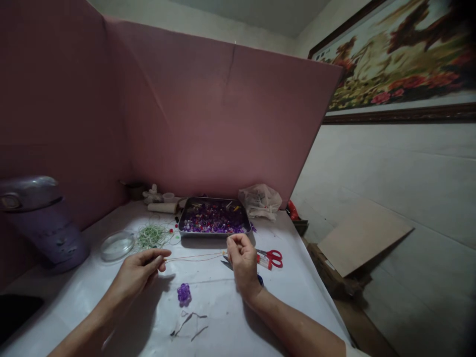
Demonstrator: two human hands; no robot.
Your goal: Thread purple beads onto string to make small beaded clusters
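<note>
A thin orange-red thread (197, 258) stretches across the middle, doubled, between my two hands. My left hand (143, 265) pinches its left end between thumb and fingertips. At the other end my right hand (241, 255) has its fingers closed, with a tiny yellowish bit beside the fingertips. Below the thread a purple beaded piece (184, 294) lies on the white table cover. Red-handled scissors (275, 258) lie partly hidden behind my right hand. A dark tray (215, 218) full of purple, clear and red beads stands just beyond.
Green thread (151, 236) lies tangled beside a round clear dish (117, 245). A purple tumbler (44, 223) stands at the left. Dark scraps (189, 322) lie near the front. A plastic bag (260, 199) sits behind the tray, before a pink partition (208, 114).
</note>
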